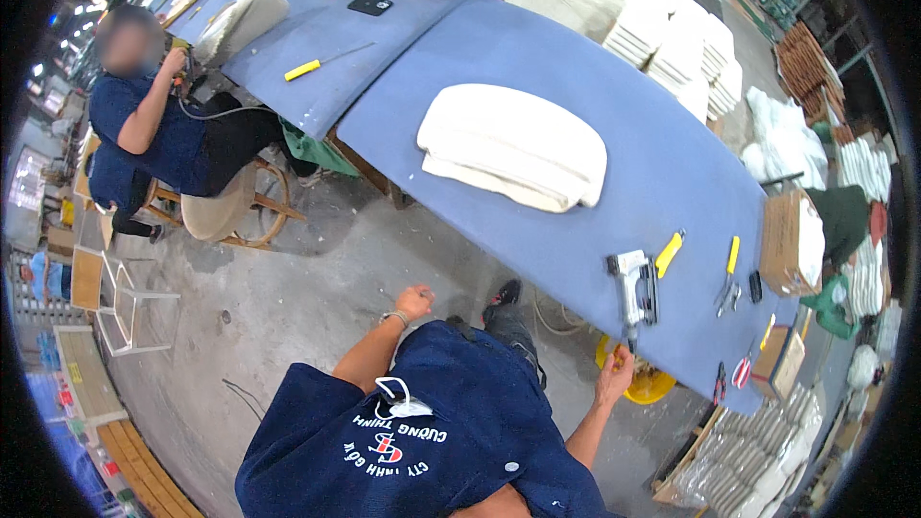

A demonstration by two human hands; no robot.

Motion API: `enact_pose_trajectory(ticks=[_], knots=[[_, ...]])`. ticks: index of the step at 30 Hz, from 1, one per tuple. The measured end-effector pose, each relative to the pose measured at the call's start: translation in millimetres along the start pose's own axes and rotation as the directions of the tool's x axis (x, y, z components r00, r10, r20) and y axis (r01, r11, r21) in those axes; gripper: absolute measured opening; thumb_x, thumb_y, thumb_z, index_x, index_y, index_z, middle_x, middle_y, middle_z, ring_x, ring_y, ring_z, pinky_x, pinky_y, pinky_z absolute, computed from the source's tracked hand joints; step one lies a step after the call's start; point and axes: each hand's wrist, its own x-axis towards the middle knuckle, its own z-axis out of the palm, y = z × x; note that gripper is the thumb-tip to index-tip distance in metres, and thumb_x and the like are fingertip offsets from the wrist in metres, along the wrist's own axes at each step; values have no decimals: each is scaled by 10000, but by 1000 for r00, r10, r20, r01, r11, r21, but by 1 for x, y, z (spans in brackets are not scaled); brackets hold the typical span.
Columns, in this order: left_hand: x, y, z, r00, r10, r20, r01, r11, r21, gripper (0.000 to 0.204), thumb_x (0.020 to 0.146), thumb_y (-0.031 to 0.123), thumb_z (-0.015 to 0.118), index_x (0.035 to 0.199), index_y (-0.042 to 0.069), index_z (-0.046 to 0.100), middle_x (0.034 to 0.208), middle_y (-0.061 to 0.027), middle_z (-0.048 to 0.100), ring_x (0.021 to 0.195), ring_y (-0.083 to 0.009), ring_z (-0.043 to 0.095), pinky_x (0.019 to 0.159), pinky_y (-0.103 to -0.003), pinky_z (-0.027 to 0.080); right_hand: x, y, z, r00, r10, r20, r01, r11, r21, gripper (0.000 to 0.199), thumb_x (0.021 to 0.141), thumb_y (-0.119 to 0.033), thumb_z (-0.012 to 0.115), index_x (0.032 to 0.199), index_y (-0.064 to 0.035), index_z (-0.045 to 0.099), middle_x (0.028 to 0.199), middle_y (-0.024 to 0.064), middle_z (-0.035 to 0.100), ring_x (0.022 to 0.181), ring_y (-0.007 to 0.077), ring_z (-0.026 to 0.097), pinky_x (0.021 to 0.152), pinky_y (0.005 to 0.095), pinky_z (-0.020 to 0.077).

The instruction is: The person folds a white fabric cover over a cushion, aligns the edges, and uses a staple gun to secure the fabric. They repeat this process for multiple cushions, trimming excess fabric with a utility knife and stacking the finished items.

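The right hand (614, 376) is curled on the edge of the blue surface (537, 67), just below the staple gun (635, 288), so picking it up looks next, needing 1 short reach up, while the left hand (414, 303) hangs loosely closed, holding nothing.

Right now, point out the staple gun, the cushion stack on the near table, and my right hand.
staple gun (634, 280): head view, on its grey body.
cushion stack (513, 146): head view, top cushion's middle.
right hand (614, 379): head view, back of the hand at the table edge.
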Motion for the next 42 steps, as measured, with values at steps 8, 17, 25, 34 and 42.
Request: enact_pose_trajectory(ticks=[8,17,25,34,42], knots=[[38,57,4,962,70,-265,-118,979,-167,374,1007,245,603,1303,29,679,901,-105,769,790,-175,743,675,-306,588,147,-66,37,935,-325,142,354,869,-346,540,721,-216,867,1163,-32,617,1135,231,636,1083,450,589,931,519,483],[110,226,-162,738,121,-664,-477,789,-387,381,1000,257,652,1299,21,676,1006,-113,766,863,-204,732,762,-316,591,227,-127,41,954,-262,146,292,922,-254,577,827,-211,729,1327,10,546,1255,257,597,1164,458,578,997,541,466],[241,405,-222,608,731,-311,-655,683,325,572,940,552,662,1246,73,718,1231,-191,715,1124,-362,675,998,-460,522,193,-314,142,880,-272,389,222,960,168,578,843,-210,700,1347,18,531,1272,254,593,1183,446,577,1003,544,468],[190,521,-185,457,474,753,-888,296,353,715,799,655,743,1132,22,753,1125,-201,748,1039,-370,711,867,-490,546,160,-361,203,778,16,629,-307,883,356,580,862,-208,669,1369,27,514,1292,251,588,1205,433,577,1011,547,470],[98,468,-167,310,623,718,-945,281,165,675,745,490,839,1246,61,698,1121,-201,739,1060,-388,700,911,-500,529,143,-310,219,659,53,751,-727,304,616,582,879,-207,640,1389,35,499,1309,247,583,1224,421,576,1017,550,471]])
